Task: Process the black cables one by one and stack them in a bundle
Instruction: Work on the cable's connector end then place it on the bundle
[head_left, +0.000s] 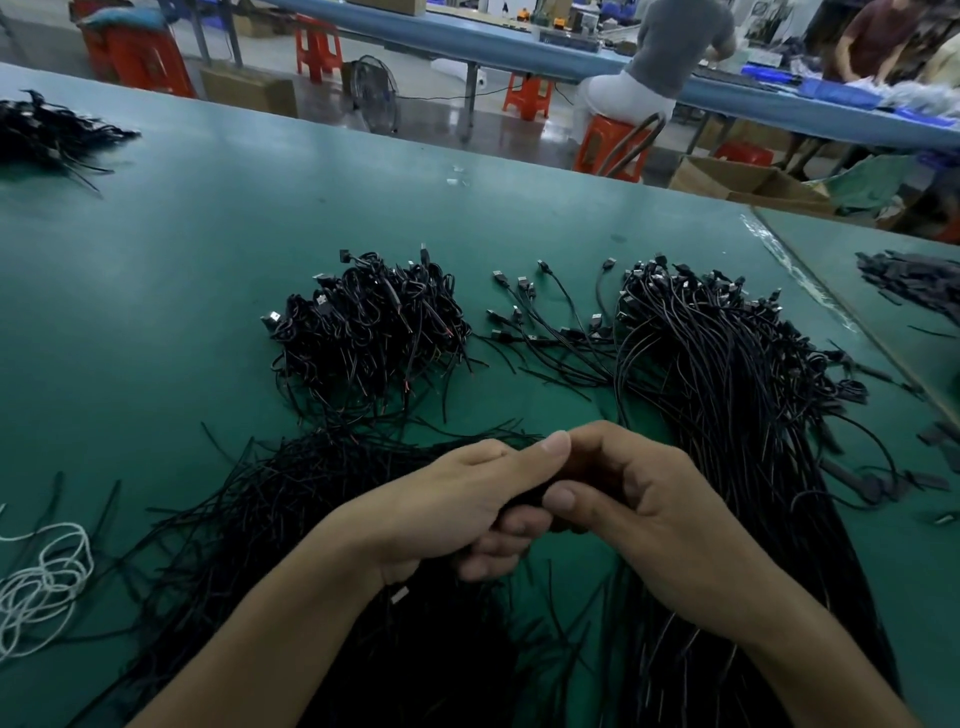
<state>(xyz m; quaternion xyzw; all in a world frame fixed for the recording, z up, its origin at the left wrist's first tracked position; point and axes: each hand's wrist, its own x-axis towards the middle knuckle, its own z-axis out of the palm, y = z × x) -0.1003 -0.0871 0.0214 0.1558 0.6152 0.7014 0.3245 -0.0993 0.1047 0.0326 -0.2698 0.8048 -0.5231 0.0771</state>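
- Grip first: left hand (457, 506) and right hand (660, 519) meet, fingers curled round a black cable (525, 492) held between them.
- Loose cables (737, 384) lie right of the fingers, coiled pile (363, 327) beyond them.
- Danger: neighbouring strands could snag the held cable and drag the heap along.

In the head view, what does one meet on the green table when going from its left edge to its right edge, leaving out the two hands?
A white string coil → tangled heap of black cables → loose cables with plugs → long bundle of black cables → pile of flat black pieces.
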